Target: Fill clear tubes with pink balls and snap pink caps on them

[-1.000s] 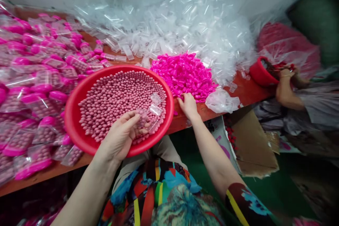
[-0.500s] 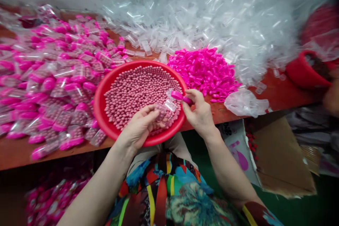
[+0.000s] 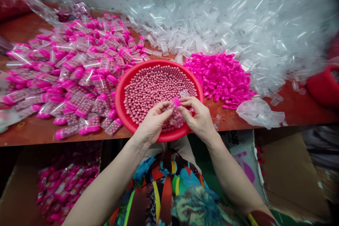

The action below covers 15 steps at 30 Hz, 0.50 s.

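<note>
My left hand is closed around a small clear plastic container with pink beads in it, above the red bowl. The fingers of my right hand pinch a bright pink cap at the container's upper end; whether it is fully seated I cannot tell. Just beyond my right fingers shows another clear piece, partly hidden. Pink beads fill much of the red bowl beneath both hands.
Capped bead-filled containers are heaped at left. Loose pink caps lie right of the bowl, before a large pile of clear containers. A crumpled clear bag rests at the table's front edge. Under the table stands a cardboard box.
My hands have come together, and the pink cap has moved from my right side to the container's end. The view has swung left, so the table's contents appear further right.
</note>
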Tool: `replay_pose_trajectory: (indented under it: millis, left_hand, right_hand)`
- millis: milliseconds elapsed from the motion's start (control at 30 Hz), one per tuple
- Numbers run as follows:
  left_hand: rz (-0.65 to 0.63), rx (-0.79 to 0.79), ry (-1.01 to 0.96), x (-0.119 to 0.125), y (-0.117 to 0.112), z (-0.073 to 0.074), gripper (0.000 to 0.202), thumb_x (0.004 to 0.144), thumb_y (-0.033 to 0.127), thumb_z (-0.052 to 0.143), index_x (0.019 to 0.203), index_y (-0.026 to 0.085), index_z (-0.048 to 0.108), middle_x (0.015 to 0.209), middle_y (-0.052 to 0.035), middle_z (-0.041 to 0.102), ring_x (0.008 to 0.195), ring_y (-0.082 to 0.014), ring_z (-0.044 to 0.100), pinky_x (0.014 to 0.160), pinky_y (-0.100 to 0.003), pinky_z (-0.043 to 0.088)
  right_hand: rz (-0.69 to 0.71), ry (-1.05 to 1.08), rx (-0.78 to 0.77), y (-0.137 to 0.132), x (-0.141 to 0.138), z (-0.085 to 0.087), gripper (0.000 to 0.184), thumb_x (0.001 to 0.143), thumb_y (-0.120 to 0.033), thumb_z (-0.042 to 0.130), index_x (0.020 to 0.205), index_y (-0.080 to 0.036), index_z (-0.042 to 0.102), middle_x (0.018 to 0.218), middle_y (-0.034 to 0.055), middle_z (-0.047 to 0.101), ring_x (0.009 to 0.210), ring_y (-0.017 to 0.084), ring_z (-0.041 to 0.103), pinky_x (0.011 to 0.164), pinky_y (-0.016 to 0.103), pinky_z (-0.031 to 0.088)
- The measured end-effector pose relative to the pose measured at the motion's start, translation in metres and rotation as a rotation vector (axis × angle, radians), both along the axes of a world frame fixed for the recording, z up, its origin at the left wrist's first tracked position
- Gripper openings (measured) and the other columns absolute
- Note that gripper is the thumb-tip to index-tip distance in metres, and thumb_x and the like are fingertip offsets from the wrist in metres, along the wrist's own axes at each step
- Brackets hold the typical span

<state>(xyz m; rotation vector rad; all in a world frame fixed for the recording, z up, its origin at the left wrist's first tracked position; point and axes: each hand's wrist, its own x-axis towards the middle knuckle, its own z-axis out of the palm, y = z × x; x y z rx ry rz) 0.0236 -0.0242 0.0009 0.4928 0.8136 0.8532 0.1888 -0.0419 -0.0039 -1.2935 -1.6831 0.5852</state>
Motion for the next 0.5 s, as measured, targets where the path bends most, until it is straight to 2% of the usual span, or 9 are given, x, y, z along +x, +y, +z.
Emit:
replay_pose_trajectory:
  millis: [33, 100, 233, 333, 500]
  left_hand:
    - [0.0, 0.009, 0.008, 0.0003, -0.0002, 0.0002, 0.029, 0.075, 0.019, 0.081, 0.101, 0.014, 0.069, 0.088, -0.0027, 0.069, 0.071, -0.0099, 0.063, 0.058, -0.018, 0.047]
    - [-0.002, 0.02, 0.007, 0.0004, -0.0004, -0.0003, 0.028, 0.076, 0.024, 0.081, 0.1, 0.014, 0.069, 0.086, -0.002, 0.068, 0.069, -0.009, 0.061, 0.056, -0.017, 0.044]
    - [0.004, 0.018, -0.026, -0.0007, -0.0003, -0.0028, 0.03, 0.077, 0.026, 0.081, 0.102, 0.014, 0.069, 0.083, -0.0022, 0.068, 0.068, -0.0099, 0.062, 0.054, -0.017, 0.044]
    - [0.003, 0.014, -0.04, -0.0014, -0.0001, -0.0039, 0.03, 0.078, 0.025, 0.08, 0.103, 0.014, 0.067, 0.082, -0.0021, 0.067, 0.068, -0.0111, 0.063, 0.054, -0.019, 0.047]
    - [0.073, 0.016, -0.018, -0.001, -0.0004, -0.0031, 0.024, 0.076, 0.023, 0.081, 0.094, 0.013, 0.068, 0.082, -0.0013, 0.066, 0.068, -0.0088, 0.062, 0.058, -0.017, 0.049]
  right_hand:
    - [-0.027, 0.054, -0.042, 0.0017, -0.0009, -0.0009, 0.01, 0.092, -0.033, 0.064, 0.095, -0.023, 0.066, 0.097, 0.0054, 0.071, 0.094, 0.02, 0.069, 0.086, 0.038, 0.058]
    - [-0.052, 0.17, -0.141, 0.0036, -0.0016, -0.0048, 0.015, 0.092, -0.034, 0.066, 0.102, -0.024, 0.066, 0.097, 0.0032, 0.072, 0.089, 0.018, 0.069, 0.082, 0.034, 0.058]
    - [-0.006, 0.231, -0.231, 0.0016, 0.001, -0.0089, 0.026, 0.092, -0.032, 0.066, 0.117, -0.026, 0.067, 0.116, 0.0038, 0.073, 0.107, 0.019, 0.068, 0.097, 0.036, 0.053]
    - [-0.002, 0.136, -0.195, -0.0008, 0.0017, -0.0051, 0.022, 0.094, -0.03, 0.063, 0.115, -0.026, 0.07, 0.115, 0.004, 0.073, 0.108, 0.02, 0.068, 0.099, 0.038, 0.053]
    - [0.035, -0.05, -0.036, -0.0017, -0.0061, 0.0004, 0.025, 0.097, -0.024, 0.055, 0.118, -0.027, 0.068, 0.11, 0.0071, 0.072, 0.104, 0.021, 0.067, 0.095, 0.041, 0.055]
